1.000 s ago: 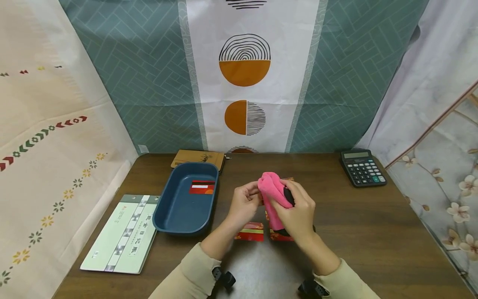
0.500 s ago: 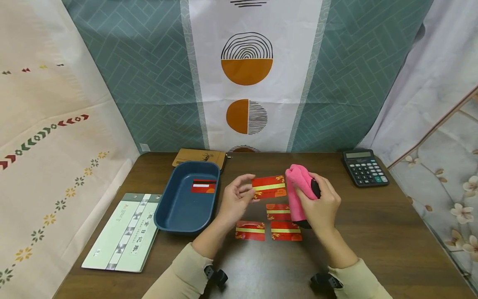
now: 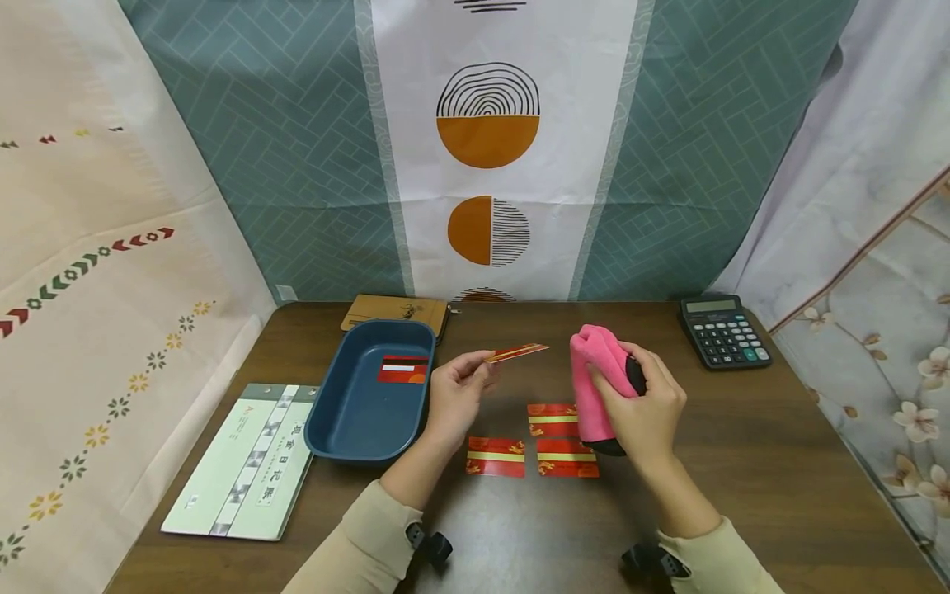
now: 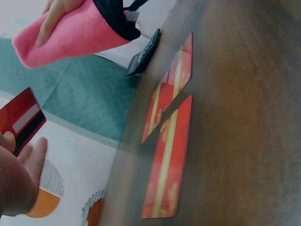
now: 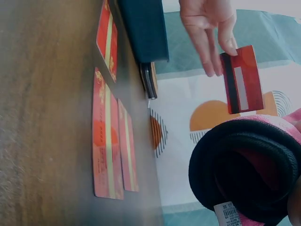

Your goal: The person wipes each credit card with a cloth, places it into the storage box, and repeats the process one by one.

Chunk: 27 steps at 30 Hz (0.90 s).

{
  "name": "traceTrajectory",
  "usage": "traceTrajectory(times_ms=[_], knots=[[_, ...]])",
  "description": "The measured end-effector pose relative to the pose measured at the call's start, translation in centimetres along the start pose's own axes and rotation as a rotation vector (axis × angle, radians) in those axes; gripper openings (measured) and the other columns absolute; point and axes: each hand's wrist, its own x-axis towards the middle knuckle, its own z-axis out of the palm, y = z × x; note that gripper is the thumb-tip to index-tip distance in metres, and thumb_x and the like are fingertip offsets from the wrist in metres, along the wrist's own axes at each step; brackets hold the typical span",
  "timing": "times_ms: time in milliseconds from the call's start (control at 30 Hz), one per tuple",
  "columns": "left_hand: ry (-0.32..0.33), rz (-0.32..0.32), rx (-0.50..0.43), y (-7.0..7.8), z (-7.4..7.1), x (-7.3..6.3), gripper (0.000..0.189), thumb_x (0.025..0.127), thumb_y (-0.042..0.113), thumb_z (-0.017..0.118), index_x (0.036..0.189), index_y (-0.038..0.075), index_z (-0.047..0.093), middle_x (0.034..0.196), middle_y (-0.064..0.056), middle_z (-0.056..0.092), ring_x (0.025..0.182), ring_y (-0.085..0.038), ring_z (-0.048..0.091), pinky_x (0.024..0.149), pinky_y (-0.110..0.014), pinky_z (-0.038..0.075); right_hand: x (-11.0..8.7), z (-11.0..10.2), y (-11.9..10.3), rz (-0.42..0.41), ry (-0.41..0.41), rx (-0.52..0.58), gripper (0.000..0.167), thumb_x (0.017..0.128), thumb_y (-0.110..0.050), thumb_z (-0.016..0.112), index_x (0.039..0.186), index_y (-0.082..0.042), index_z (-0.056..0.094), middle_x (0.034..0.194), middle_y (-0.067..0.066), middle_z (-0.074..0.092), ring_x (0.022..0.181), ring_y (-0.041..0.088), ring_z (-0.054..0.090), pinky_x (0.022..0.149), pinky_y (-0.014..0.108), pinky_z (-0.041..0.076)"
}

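Observation:
Between thumb and fingers, my left hand (image 3: 456,392) pinches a red card (image 3: 518,353) above the table, tilted nearly edge-on in the head view. The card's back, with a dark stripe and white strip, shows in the right wrist view (image 5: 244,80). My right hand (image 3: 646,404) grips a rolled pink cloth (image 3: 594,384) with black ends; a white label hangs from it in the right wrist view. Cloth and card are apart. On the table below lie three red cards with yellow bands: one at left (image 3: 496,457), one at right (image 3: 567,459), another behind it (image 3: 552,419).
A blue tray (image 3: 326,441) at the left has one red card (image 3: 403,370) inside. Left of it lies a pale green ledger (image 3: 237,470), and behind it a tan notebook (image 3: 393,309). A black calculator (image 3: 723,332) sits at the back right.
My hands have separated: the right went right with the cloth, the left moved slightly left with the card. In the last half second the card has tipped from face-on to nearly edge-on.

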Motion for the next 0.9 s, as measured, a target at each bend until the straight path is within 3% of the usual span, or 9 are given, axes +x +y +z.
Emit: traceTrajectory(times_ms=[167, 267, 367, 500, 667, 867, 900], knots=[[0.093, -0.125, -0.023, -0.9, 0.3, -0.1, 0.025, 0.095, 0.002, 0.069, 0.118, -0.007, 0.07, 0.107, -0.016, 0.07, 0.085, -0.019, 0.072, 0.082, -0.043, 0.061, -0.5, 0.3, -0.3, -0.001, -0.025, 0.013, 0.045, 0.07, -0.002, 0.09, 0.111, 0.001, 0.073, 0.1, 0.015, 0.073, 0.085, 0.024, 0.064, 0.084, 0.006, 0.047], [0.092, -0.181, -0.057, -1.3, 0.6, -0.2, 0.025, 0.093, 0.0, 0.07, 0.116, -0.01, 0.069, 0.103, -0.017, 0.069, 0.081, -0.021, 0.072, 0.08, -0.038, 0.062, -0.8, 0.5, -0.4, -0.01, -0.038, 0.02, 0.044, 0.071, -0.002, 0.09, 0.111, 0.001, 0.073, 0.1, 0.014, 0.073, 0.085, 0.024, 0.064, 0.083, 0.006, 0.048], [0.049, -0.191, -0.084, -1.3, 1.1, -0.4, 0.024, 0.093, -0.002, 0.07, 0.114, -0.012, 0.068, 0.101, -0.018, 0.07, 0.081, -0.022, 0.073, 0.077, -0.036, 0.062, -1.0, 0.9, -0.5, -0.038, -0.065, 0.035, 0.044, 0.071, -0.002, 0.09, 0.111, 0.001, 0.072, 0.101, 0.014, 0.073, 0.084, 0.026, 0.065, 0.084, 0.007, 0.049], [-0.032, -0.151, -0.068, -1.0, 1.5, -0.6, 0.029, 0.092, -0.002, 0.071, 0.12, -0.009, 0.067, 0.101, -0.02, 0.073, 0.084, -0.023, 0.074, 0.075, -0.034, 0.063, -1.3, 1.3, -0.6, -0.062, -0.107, 0.045, 0.045, 0.071, -0.002, 0.089, 0.112, 0.002, 0.071, 0.102, 0.015, 0.073, 0.085, 0.029, 0.067, 0.088, 0.007, 0.048], [-0.104, -0.098, -0.047, -0.5, 1.7, -0.9, 0.035, 0.095, -0.004, 0.067, 0.129, -0.004, 0.063, 0.106, -0.022, 0.072, 0.095, -0.031, 0.074, 0.076, -0.037, 0.063, -1.3, 1.6, -0.7, -0.077, -0.094, -0.003, 0.045, 0.071, -0.005, 0.09, 0.111, 0.002, 0.072, 0.102, 0.016, 0.072, 0.086, 0.031, 0.068, 0.09, 0.007, 0.046], [-0.2, -0.001, 0.021, -0.2, 2.0, -1.1, 0.037, 0.096, -0.006, 0.064, 0.133, -0.005, 0.06, 0.108, -0.024, 0.072, 0.097, -0.035, 0.073, 0.078, -0.039, 0.062, -1.5, 2.3, -1.4, -0.093, -0.119, -0.059, 0.045, 0.072, -0.009, 0.091, 0.111, 0.003, 0.071, 0.103, 0.017, 0.072, 0.086, 0.031, 0.07, 0.08, 0.042, 0.062], [-0.212, 0.024, 0.029, -0.2, 2.1, -1.2, 0.039, 0.096, -0.007, 0.063, 0.134, -0.004, 0.06, 0.108, -0.024, 0.072, 0.096, -0.035, 0.073, 0.079, -0.039, 0.062, -1.6, 2.4, -1.6, -0.091, -0.128, -0.049, 0.045, 0.072, -0.009, 0.091, 0.111, 0.002, 0.071, 0.103, 0.016, 0.072, 0.085, 0.031, 0.07, 0.079, 0.043, 0.062]])
